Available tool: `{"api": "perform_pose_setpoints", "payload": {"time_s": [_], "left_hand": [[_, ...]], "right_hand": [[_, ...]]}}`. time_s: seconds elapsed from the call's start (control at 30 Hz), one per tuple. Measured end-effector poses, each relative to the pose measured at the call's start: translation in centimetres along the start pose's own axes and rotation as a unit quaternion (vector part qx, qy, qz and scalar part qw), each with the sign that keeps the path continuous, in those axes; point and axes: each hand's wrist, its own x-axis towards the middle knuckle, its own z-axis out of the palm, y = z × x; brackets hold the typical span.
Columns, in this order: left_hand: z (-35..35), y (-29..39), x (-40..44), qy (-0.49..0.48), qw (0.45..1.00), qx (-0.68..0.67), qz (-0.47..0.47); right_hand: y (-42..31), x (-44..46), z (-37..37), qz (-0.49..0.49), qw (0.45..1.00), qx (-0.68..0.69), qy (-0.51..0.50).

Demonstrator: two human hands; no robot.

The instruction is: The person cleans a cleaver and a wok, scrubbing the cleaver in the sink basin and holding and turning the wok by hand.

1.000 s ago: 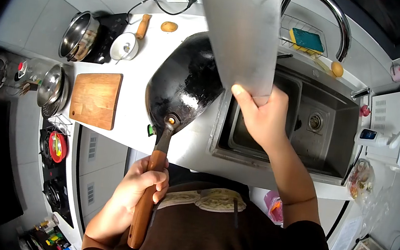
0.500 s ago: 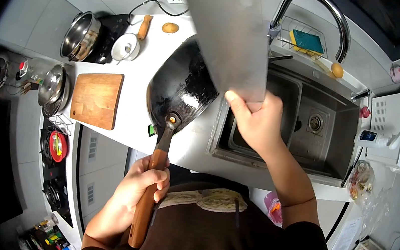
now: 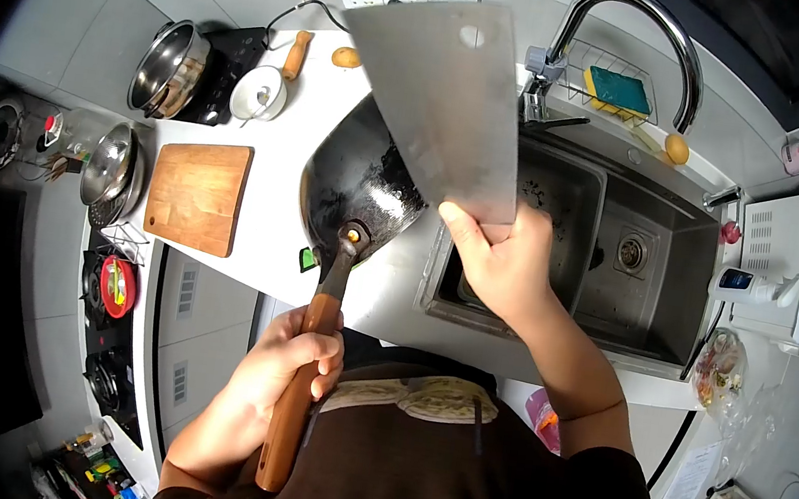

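1. The left hand (image 3: 297, 357) is wrapped around the wooden handle of a wok (image 3: 334, 175); the right hand (image 3: 507, 262) grips a broad-bladed cleaver (image 3: 437, 118), its thumb against the base of the blade.
2. The wok sits over the counter (image 3: 374, 292), just left of the sink. Its surface is dark with a glossy patch; the raised blade hides part of it from view, so I cannot tell whether it holds anything.
3. The sink has two basins. Dark bits lie in the left basin (image 3: 575, 222), and the right basin (image 3: 668, 244) shows a round drain.
4. Beyond the sink, a wire holder (image 3: 576, 71) contains a green and yellow sponge (image 3: 620, 92).
5. A white bowl (image 3: 252, 84) near the back of the counter has a spoon-like piece inside. Close by are a wooden-handled item (image 3: 296, 56) and a potato (image 3: 346, 57), partly covered by the blade.
6. Left of that bowl stands a steel pot (image 3: 156, 66), its contents unclear among reflections.
7. A cutting board (image 3: 197, 196) lies left of the wok, with metal bowls (image 3: 108, 166) beside it.
8. Lower left, a red bowl (image 3: 124, 307) holds something yellow-green.
9. Right of the sink, a clear bag (image 3: 719, 367) contains mixed scraps too small to identify.
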Motion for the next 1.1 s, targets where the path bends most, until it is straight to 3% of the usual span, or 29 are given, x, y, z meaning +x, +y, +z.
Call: {"api": "perform_pose_setpoints", "payload": {"time_s": [0.17, 0.23, 0.37, 0.4, 0.53, 0.7, 0.77, 0.83, 1.03, 1.1], "left_hand": [[0.0, 0.1, 0.0, 0.001, 1.0, 0.0, 0.001], [0.1, 0.1, 0.0, 0.003, 1.0, -0.005, -0.004], [0.0, -0.1, -0.1, -0.001, 1.0, -0.011, 0.003], [0.0, 0.0, -0.1, 0.0, 1.0, -0.007, 0.001], [0.1, 0.0, -0.1, 0.001, 1.0, -0.007, 0.002], [-0.1, 0.0, 0.0, 0.0, 1.0, -0.006, -0.001], [0.0, -0.1, 0.0, 0.002, 1.0, -0.005, -0.005], [-0.1, -0.1, -0.1, 0.0, 1.0, -0.01, -0.002], [0.1, 0.1, -0.2, 0.027, 0.999, -0.025, 0.007], [-0.1, 0.2, -0.3, 0.026, 0.999, -0.023, 0.007]], "right_hand": [[0.8, 0.7, -0.5, 0.01, 0.999, -0.029, 0.042], [1.0, -0.1, 0.2, -0.055, 0.998, -0.02, 0.02], [1.1, 0.8, -0.6, 0.052, 0.998, 0.015, 0.035], [1.2, 0.6, -0.2, 0.007, 0.998, -0.001, 0.057], [0.2, 0.3, -0.4, -0.006, 0.998, -0.055, 0.005], [1.1, -0.2, 0.1, 0.023, 0.999, -0.016, 0.026], [0.6, -0.2, 0.2, -0.024, 1.0, 0.005, 0.007], [0.8, 0.3, -0.3, 0.033, 0.999, -0.009, 0.028], [2.5, -0.5, 0.1, -0.042, 0.999, -0.025, 0.007], [1.7, 0.4, -1.0, 0.054, 0.997, -0.014, 0.058]]}}
